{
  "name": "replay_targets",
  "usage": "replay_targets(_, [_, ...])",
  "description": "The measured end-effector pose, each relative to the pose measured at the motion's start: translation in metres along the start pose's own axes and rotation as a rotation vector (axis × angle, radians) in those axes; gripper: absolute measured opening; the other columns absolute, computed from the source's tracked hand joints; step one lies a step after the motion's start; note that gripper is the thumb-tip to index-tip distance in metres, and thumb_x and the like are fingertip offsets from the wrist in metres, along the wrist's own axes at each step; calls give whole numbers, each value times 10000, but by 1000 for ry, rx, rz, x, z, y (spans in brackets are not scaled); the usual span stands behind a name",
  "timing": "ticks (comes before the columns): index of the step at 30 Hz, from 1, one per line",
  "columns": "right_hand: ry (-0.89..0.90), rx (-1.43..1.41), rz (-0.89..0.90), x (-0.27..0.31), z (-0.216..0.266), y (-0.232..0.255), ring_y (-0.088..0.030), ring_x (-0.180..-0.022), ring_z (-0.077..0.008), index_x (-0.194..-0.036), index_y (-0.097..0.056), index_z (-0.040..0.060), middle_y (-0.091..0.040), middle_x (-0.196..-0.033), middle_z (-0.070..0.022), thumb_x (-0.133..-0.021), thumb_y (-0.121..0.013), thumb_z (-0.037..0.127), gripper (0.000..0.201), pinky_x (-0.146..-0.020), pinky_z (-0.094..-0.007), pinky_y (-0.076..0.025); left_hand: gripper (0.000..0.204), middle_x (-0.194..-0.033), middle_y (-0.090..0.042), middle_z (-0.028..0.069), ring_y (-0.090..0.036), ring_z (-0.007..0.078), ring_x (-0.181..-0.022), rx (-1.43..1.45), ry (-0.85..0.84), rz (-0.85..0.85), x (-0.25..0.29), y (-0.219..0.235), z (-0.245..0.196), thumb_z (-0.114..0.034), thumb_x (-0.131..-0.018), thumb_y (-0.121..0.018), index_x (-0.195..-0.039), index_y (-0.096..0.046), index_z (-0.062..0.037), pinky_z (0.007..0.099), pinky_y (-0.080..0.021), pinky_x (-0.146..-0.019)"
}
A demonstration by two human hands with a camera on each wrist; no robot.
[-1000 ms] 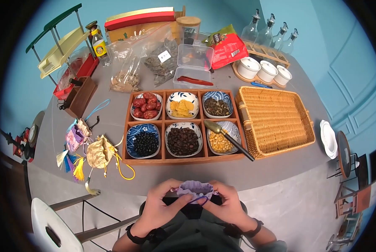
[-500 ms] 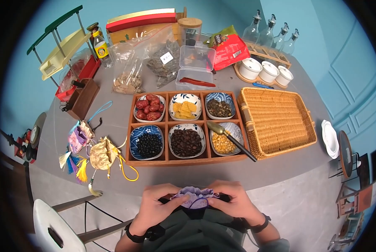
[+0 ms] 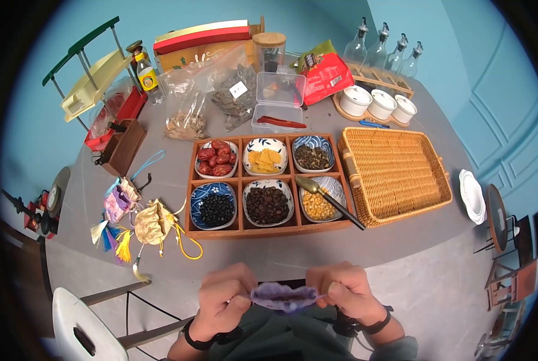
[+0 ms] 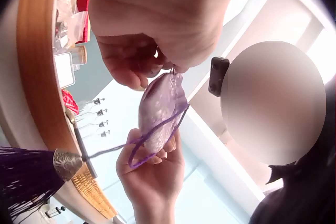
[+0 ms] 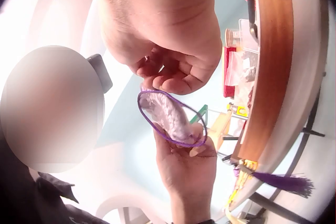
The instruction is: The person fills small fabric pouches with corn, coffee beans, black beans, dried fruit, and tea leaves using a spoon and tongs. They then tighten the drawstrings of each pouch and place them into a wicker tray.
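A small purple drawstring pouch (image 3: 284, 299) is stretched sideways between both hands, in front of the torso below the table's front edge. Its gathered mouth faces up. The left hand (image 3: 224, 301) pinches it at the left end, thumb against curled fingers. At the opposite end the right hand (image 3: 348, 293) pinches the drawstring side with thumb and forefinger. A loop of purple cord (image 4: 157, 129) hangs across the pouch in the left wrist view. A dark purple tassel (image 4: 26, 179) with a silver cap dangles from a cord there.
Across the table's middle, a wooden divided tray (image 3: 269, 233) holds bowls of dates, beans, corn and dried pieces; a scoop (image 3: 332, 203) lies over its right front. A wicker basket (image 3: 395, 174) stands right. Several tasselled pouches (image 3: 154, 222) lie left. Bags and containers stand behind.
The hands have drawn apart to the pouch's two ends, and the thumbs have left its front. Its mouth is now pulled wider and flatter.
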State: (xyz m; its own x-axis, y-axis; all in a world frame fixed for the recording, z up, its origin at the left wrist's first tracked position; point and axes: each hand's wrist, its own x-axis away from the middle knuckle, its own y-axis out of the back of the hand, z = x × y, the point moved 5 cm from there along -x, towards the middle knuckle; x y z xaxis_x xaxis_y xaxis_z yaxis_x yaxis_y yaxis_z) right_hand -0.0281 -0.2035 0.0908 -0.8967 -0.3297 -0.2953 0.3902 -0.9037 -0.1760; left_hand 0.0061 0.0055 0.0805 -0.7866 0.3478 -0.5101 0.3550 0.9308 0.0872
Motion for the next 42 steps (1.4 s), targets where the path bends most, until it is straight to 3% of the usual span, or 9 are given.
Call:
replay_targets(5, [103, -120, 61, -1, 23, -10, -433, -600, -169, -691, -466, 12, -510, -668, -68, -1091, -502, 256, 470, -565, -310, -350, 546, -579, -493, 76, -499, 214, -530, 193, -126, 57, -5, 4, -26, -347, -1055, -570, -623, -434, -41, 315, -379, -488])
replay_targets(7, [132, -289, -163, 10, 23, 4, -391, -589, -162, -676, -447, 36, -475, -643, -50, -1090, -505, 303, 496, -563, -309, -324, 598, -564, -478, 52, -449, 185, -500, 364, 42, -149, 3, 21, -16, -399, -1077, -525, -606, -387, -57, 305, -358, -474])
replay_targets(12, [73, -292, -208, 8, 17, 8, -370, -591, -150, -666, -436, 47, -449, -623, -33, -1089, -508, 336, 517, -573, -312, -315, 580, -607, -441, 54, -455, 166, -579, 484, 140, -109, 6, 17, -5, -437, -1076, -512, -648, -401, -62, 290, -327, -460])
replay_targets(18, [79, -195, -191, 12, -4, 3, -506, -716, -169, -775, -563, 11, -596, -980, -144, -1103, -463, 381, 505, -650, -273, -397, 572, -917, -600, 134, -677, 334, -920, 445, 260, -215, 4, 20, 0, -531, -1067, -461, -837, -556, -17, 322, -561, -586])
replay_targets(23, [-166, -271, 13, 19, -25, -21, -618, -1010, -214, -1212, -644, -87, -492, -1454, -208, -1120, -427, 332, 481, -823, -301, -514, 735, -1308, -613, 240, -668, 342, -1124, 351, 393, 107, 12, 1, 5, -591, -1058, -406, -1248, -618, 88, 342, -611, -741])
replay_targets(31, [-187, -294, -8, 44, -52, -18, -618, -1037, -187, -1171, -647, -95, -530, -1212, -128, -1130, -394, 337, 502, -860, -289, -516, 590, -1044, -684, 220, -692, 235, -844, 246, 255, 77, 19, -1, 2, -488, -1075, -471, -819, -592, 30, 334, -568, -680])
replay_targets(34, [-464, -244, -39, 51, -67, -20, -622, -990, -162, -1343, -550, -35, -546, -1161, -118, -1131, -382, 362, 480, -836, -277, -513, 574, -850, -700, 183, -681, 236, -716, 252, 86, 40, 21, 1, -21, -374, -1074, -536, -640, -486, -2, 340, -556, -628])
replay_targets(38, [-482, -59, 21, 33, -53, -40, -618, -1086, -135, -1520, -413, 19, -601, -1280, -102, -1129, -399, 353, 515, -946, -282, -500, 491, -752, -663, 153, -676, 259, -597, 266, -322, 56, 13, -5, -40, -266, -1049, -585, -646, -395, -60, 333, -558, -508])
replay_targets(42, [-413, -216, -74, 28, -48, -40, -562, -1258, -137, -1474, -490, 8, -613, -1382, -77, -1092, -512, 171, 416, -1055, -284, -445, 410, -708, -643, 115, -659, 264, -572, 204, -326, 98, 18, 1, -46, -241, -1018, -618, -703, -437, -51, 351, -569, -538])
